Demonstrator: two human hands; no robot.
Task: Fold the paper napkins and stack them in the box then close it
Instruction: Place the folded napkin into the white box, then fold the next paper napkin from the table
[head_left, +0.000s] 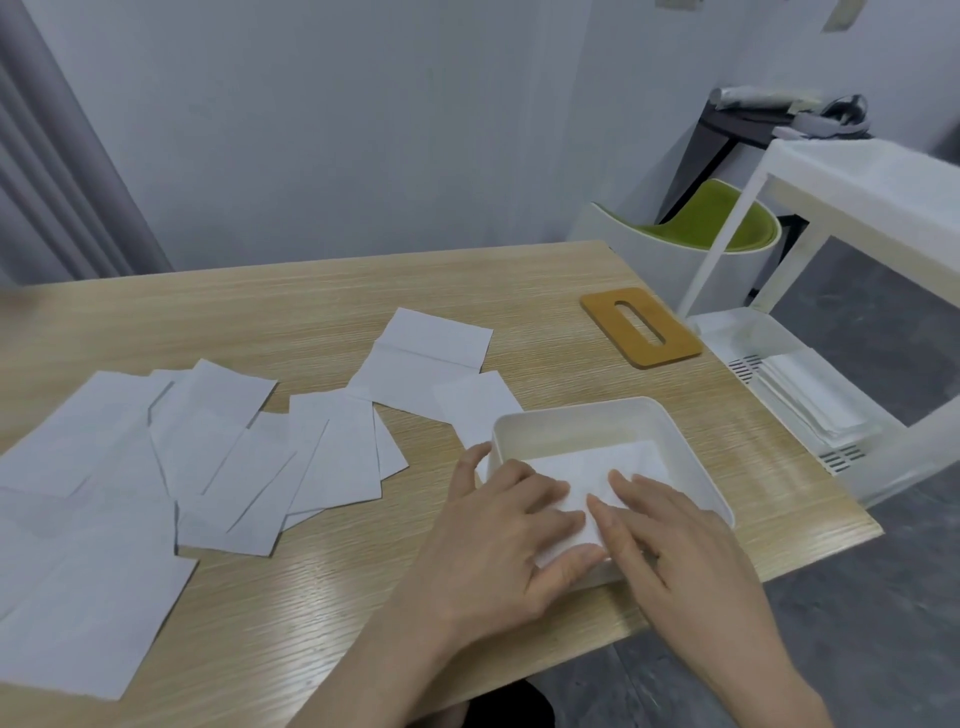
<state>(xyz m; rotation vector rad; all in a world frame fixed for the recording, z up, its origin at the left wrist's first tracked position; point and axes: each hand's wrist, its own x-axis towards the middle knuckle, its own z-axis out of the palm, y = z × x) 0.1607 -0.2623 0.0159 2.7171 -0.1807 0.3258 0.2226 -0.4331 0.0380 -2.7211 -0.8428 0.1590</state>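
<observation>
A white open box (566, 415) stands near the table's right front edge. Inside it lies a folded white napkin (613, 467). My left hand (511, 540) and my right hand (670, 540) both rest flat on this napkin, fingers spread, pressing it down into the box. Several unfolded white napkins (208, 457) lie scattered over the left and middle of the table, and another napkin (431, 353) sits behind the box. The brown wooden lid (618, 322) with a long slot lies flat at the table's far right corner.
The wooden table (337, 291) ends close to the right of the box. A white trolley (862, 208) stands to the right, its lower shelf holding a stack of napkins (810, 395). A green-seated chair (711, 223) sits behind the table corner.
</observation>
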